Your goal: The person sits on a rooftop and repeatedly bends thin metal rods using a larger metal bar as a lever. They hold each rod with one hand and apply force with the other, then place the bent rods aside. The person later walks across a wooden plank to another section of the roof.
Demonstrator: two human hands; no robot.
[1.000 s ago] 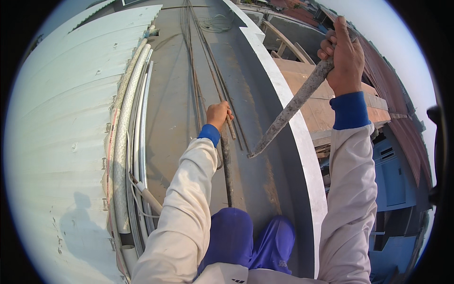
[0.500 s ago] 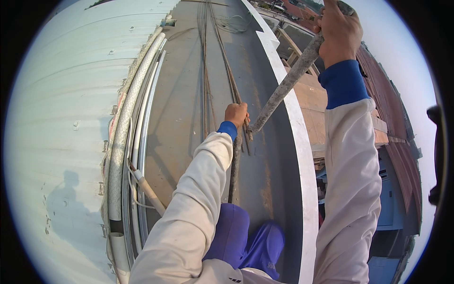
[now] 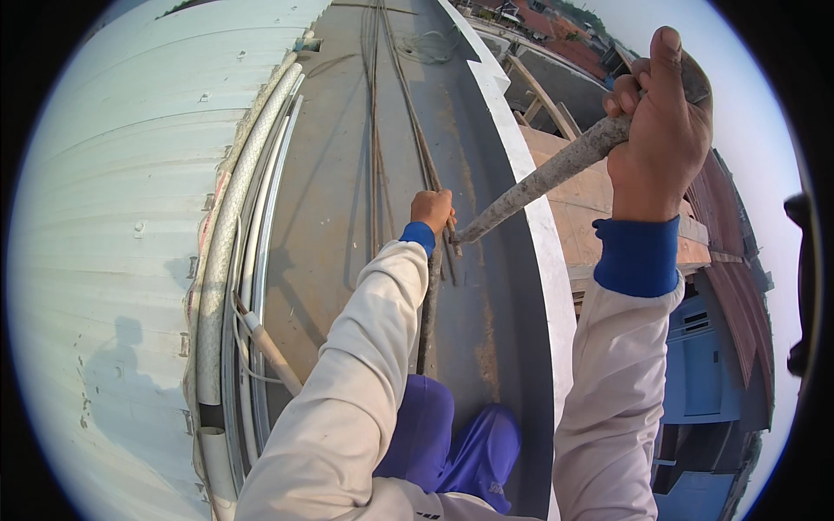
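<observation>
My left hand (image 3: pixel 432 210) is closed around the near ends of thin rusty steel rods (image 3: pixel 423 148), in the middle of the grey gutter floor. A dark rough bar (image 3: pixel 428 304) runs from beneath that hand back toward my knees. At the upper right my right hand (image 3: pixel 665 130) grips a grey, crusted metal pipe (image 3: pixel 556 178), fingers curled around it and thumb pointing up. The pipe slants down to the left, and its lower end meets the rods just beside my left hand. Exactly how they join is too small to tell.
Left of the gutter floor (image 3: pixel 330 174) lie long white pipes (image 3: pixel 252 252) and a rolled white sheet (image 3: pixel 221 260), beside a pale corrugated roof (image 3: pixel 122 217). A white parapet edge (image 3: pixel 539 234) borders the right, with wooden boards (image 3: pixel 573 191) and lower roofs beyond it. Coiled wire (image 3: pixel 426 48) lies far ahead.
My right hand has swung the pipe's upper end to the right and downward, so the pipe lies flatter. My left hand stays in place on the rods.
</observation>
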